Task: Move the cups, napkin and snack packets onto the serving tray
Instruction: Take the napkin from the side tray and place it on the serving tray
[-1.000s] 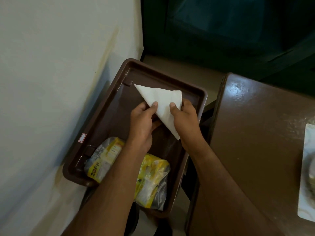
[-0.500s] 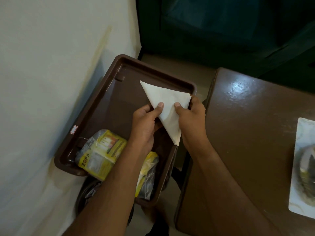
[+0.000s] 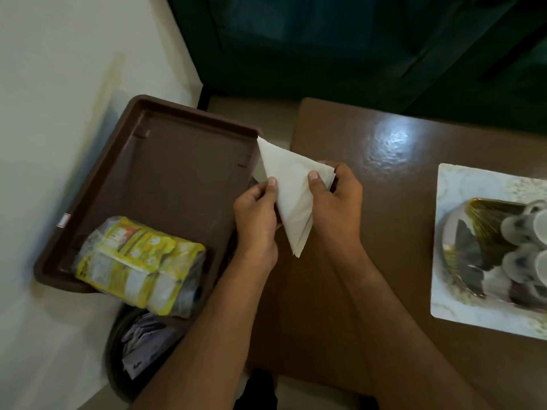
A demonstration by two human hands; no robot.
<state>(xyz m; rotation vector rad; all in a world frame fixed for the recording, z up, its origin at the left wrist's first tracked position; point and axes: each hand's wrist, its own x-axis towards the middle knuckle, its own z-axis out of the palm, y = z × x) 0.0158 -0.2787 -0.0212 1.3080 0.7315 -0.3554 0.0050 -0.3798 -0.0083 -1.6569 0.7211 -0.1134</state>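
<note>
Since the earlier frames the folded napkin [image 3: 291, 192] has travelled from over the serving tray's floor to beyond the tray's right rim, now above the left edge of the counter [image 3: 370, 149]. Both hands pinch it: the left hand [image 3: 257, 220] at its left edge, the right hand [image 3: 336, 199] at its right corner, each grip closed on paper between thumb and fingers, the napkin held in the air and touching no surface.

Step in hand, as judged: refolding or squaring the napkin before placement. The next move calls for carrying it back over the rim and laying it flat on bare tray floor.

The brown serving tray [image 3: 189, 119] holds yellow snack packets [image 3: 139, 261] at its near end. Cups [image 3: 527, 250] remain on a white plate [image 3: 461, 184] at the counter's right edge. A dark bin [image 3: 118, 350] below the tray holds paper scraps.
</note>
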